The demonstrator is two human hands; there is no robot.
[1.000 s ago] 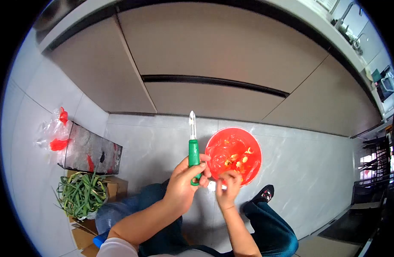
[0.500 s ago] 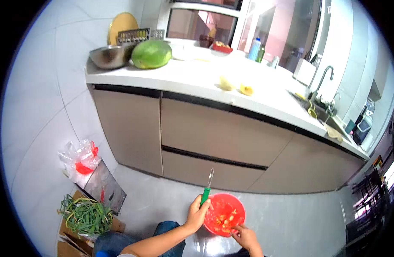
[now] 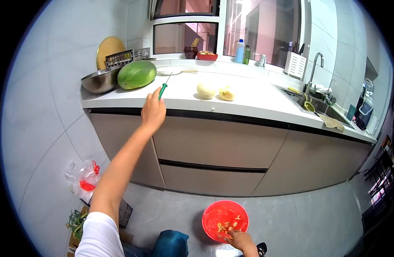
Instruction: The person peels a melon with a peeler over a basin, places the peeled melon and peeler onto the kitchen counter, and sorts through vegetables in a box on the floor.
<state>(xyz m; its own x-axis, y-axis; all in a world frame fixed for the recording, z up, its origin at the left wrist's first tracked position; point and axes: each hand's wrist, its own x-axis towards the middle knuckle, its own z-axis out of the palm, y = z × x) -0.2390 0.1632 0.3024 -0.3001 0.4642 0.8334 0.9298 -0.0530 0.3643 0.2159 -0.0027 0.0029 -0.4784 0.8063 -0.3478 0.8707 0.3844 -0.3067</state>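
Note:
My left hand [image 3: 154, 112] is raised at the counter's front edge, its fingers wrapped round the green handle of a peeler [image 3: 163, 90] whose metal blade points up. The large green melon [image 3: 137, 74] lies just left of the peeler. My right hand [image 3: 241, 240] is low, at the near rim of a red bin [image 3: 207, 228] on the floor; its fingertips are over the bin and too small to make out. Yellowish scraps [image 3: 227, 225] lie in the bin. Two pale peeled pieces [image 3: 206, 90] rest on the white counter.
On the counter [image 3: 257, 100] stand a steel bowl [image 3: 101, 81] at left and a white plate [image 3: 170, 70]. At right are a sink [image 3: 329, 110] and cloth [image 3: 331, 122]. Spring onions [image 3: 77, 224] and a plastic bag [image 3: 83, 174] are at lower left.
The view has tilted up to the counter. My left hand has moved from beside the bin up to the counter with the peeler. My right hand has stayed by the bin.

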